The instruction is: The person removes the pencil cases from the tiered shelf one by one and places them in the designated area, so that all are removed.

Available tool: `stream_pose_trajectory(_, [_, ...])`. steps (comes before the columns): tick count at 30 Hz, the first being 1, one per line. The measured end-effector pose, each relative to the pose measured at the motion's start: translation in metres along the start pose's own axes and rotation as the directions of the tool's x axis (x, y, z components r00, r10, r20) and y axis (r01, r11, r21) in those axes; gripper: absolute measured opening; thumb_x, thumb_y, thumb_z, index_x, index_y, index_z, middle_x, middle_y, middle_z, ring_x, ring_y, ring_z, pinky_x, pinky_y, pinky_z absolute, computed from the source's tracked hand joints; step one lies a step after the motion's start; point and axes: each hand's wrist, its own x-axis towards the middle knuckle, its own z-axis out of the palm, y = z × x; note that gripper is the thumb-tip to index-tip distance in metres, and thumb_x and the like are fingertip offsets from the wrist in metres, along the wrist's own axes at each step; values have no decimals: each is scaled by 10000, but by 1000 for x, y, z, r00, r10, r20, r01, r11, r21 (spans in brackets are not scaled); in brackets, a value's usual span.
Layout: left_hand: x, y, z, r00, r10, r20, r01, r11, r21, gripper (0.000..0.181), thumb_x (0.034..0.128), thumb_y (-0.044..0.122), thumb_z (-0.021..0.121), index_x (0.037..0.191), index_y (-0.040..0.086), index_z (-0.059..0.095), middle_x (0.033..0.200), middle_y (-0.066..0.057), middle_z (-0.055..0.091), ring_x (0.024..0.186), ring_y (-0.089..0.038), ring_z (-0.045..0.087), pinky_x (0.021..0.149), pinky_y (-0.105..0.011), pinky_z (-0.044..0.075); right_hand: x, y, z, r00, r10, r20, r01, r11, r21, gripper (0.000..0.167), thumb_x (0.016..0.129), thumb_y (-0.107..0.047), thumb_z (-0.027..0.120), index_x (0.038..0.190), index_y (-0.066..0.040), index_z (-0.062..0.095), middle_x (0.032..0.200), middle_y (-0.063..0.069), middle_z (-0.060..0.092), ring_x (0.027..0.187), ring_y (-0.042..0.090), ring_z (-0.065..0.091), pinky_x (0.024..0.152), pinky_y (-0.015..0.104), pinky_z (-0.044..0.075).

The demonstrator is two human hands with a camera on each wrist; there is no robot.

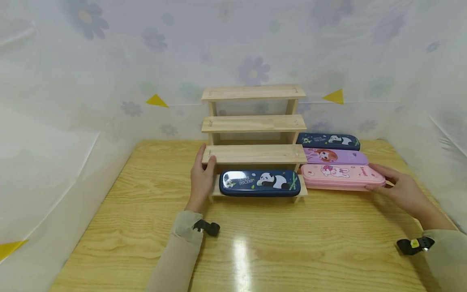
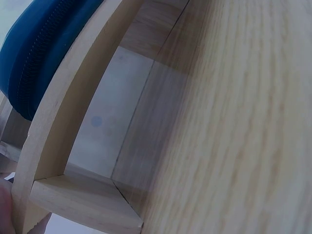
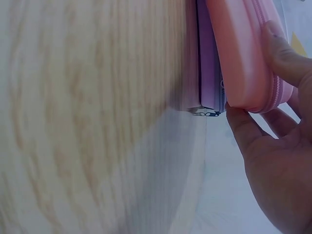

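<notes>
A stepped wooden rack [image 1: 251,123] stands at the middle of the table. My left hand [image 1: 202,178] holds its left side, thumb at the front of the second board from the bottom; only a bit of that hand [image 2: 6,209] shows in the left wrist view. On the lowest board lies a dark blue panda pencil case [image 1: 260,183]. To the right of the rack, my right hand [image 1: 405,192] pinches the right end of a pink rabbit pencil case [image 1: 343,177]. In the right wrist view, the thumb lies on one face of the pink case [image 3: 239,58], fingers at its end and behind.
Behind the pink case lie a purple pencil case [image 1: 335,156] with a girl's picture and another dark blue panda pencil case [image 1: 328,140]. The yellowish wooden table [image 1: 146,243] meets a pale flowered curtain [image 1: 233,48] at the back and sides.
</notes>
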Motion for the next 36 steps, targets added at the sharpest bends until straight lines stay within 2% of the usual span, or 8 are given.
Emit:
stream_pose_trajectory(7, [0, -1, 0, 1000, 0, 1, 0, 1000, 1, 586, 1018, 476, 476, 1556, 334, 293, 1577, 42, 315, 1432, -196, 293, 1178, -414, 220, 2, 3, 1, 1000, -3, 25, 3, 1000, -16, 766, 924, -338, 703, 1553, -132, 317, 1521, 293, 318, 1326, 566, 294, 792, -63, 241])
stream_pose_trajectory(12, [0, -1, 0, 1000, -1, -2, 1, 1000, 5, 583, 1017, 473, 478, 1555, 334, 298, 1576, 41, 318, 1431, -191, 293, 1178, -408, 219, 5, 1, 2, 999, 13, 52, -9, 998, -69, 802, 901, -375, 723, 1535, -73, 335, 1476, 323, 370, 1270, 568, 366, 750, -31, 300])
stream_pose_trajectory(14, [0, -1, 0, 1000, -2, -3, 2, 1000, 3, 583, 1016, 477, 478, 1553, 341, 298, 1577, 38, 318, 1431, -197, 295, 1178, -414, 220, 5, -1, 3, 998, 26, 65, -21, 996, -82, 818, 900, -387, 721, 1532, -49, 327, 1466, 339, 370, 1261, 570, 369, 904, 109, 428])
stream_pose_trajectory(16, [0, -2, 0, 1000, -3, -4, 3, 1000, 0, 580, 1015, 477, 480, 1551, 350, 300, 1576, 40, 321, 1430, -199, 298, 1177, -417, 221, 5, -2, 4, 997, 37, 74, -30, 995, -92, 831, 901, -400, 716, 1533, -37, 317, 1465, 347, 363, 1262, 574, 363, 1007, 377, 472])
stream_pose_trajectory(18, [1, -2, 0, 1000, -4, -5, 4, 1000, 1, 578, 1015, 478, 481, 1550, 357, 299, 1575, 41, 320, 1429, -201, 299, 1176, -420, 224, 6, -2, 4, 996, 46, 82, -38, 995, -93, 841, 903, -404, 712, 1534, -26, 304, 1465, 356, 352, 1262, 581, 355, 973, 634, 410])
stream_pose_trajectory(19, [1, -2, 0, 1000, -4, -5, 4, 1000, 1, 578, 1015, 477, 481, 1550, 359, 298, 1575, 41, 320, 1430, -202, 299, 1176, -421, 225, 6, -2, 5, 995, 45, 84, -38, 995, -91, 841, 906, -397, 711, 1533, -17, 299, 1464, 362, 346, 1262, 587, 351, 937, 703, 365])
stream_pose_trajectory(25, [0, -2, 0, 1000, -10, 0, 10, 1000, 7, 580, 1015, 482, 478, 1551, 366, 290, 1575, 37, 320, 1428, -204, 302, 1174, -420, 231, 6, -1, 5, 996, 51, 72, -43, 993, -107, 839, 894, -393, 727, 1524, -12, 325, 1458, 356, 365, 1259, 573, 372, 936, 685, 388])
stream_pose_trajectory(36, [1, -1, 0, 1000, 2, 0, -2, 1000, -4, 585, 1016, 492, 471, 1554, 348, 290, 1580, 53, 308, 1435, -194, 289, 1179, -415, 221, 5, -5, 7, 980, 166, 111, -155, 983, -103, 985, 843, -546, 714, 1556, -52, 248, 1479, 385, 285, 1250, 592, 339, 959, 714, 359])
